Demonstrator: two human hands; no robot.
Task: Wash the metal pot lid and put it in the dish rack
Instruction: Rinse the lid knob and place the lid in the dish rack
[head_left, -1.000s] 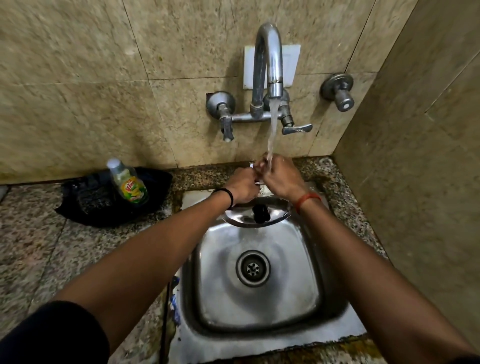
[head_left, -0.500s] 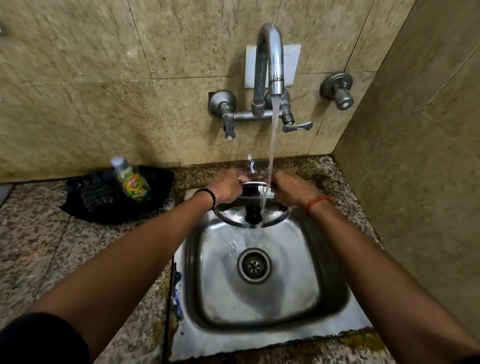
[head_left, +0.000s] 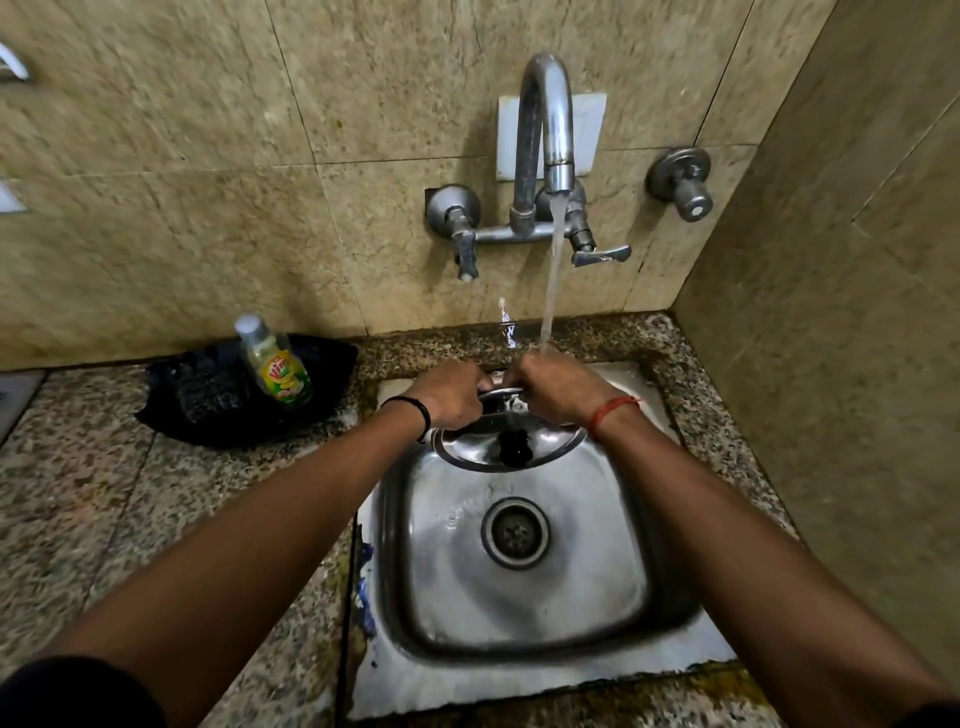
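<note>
The round metal pot lid with a black knob is held over the back of the steel sink, its knob side facing me. My left hand grips the lid's far rim on the left. My right hand grips the same rim on the right. Water from the tap runs onto my right hand and splashes off it. The far part of the lid is hidden behind both hands. No dish rack is in view.
A dish soap bottle stands on a black cloth on the granite counter left of the sink. Two tap handles stick out from the tiled wall. A tiled side wall closes in on the right.
My hands dropped from under the spout onto the lid's rim, spread apart, then drew closer together again. The water stream now lands on my right hand.
</note>
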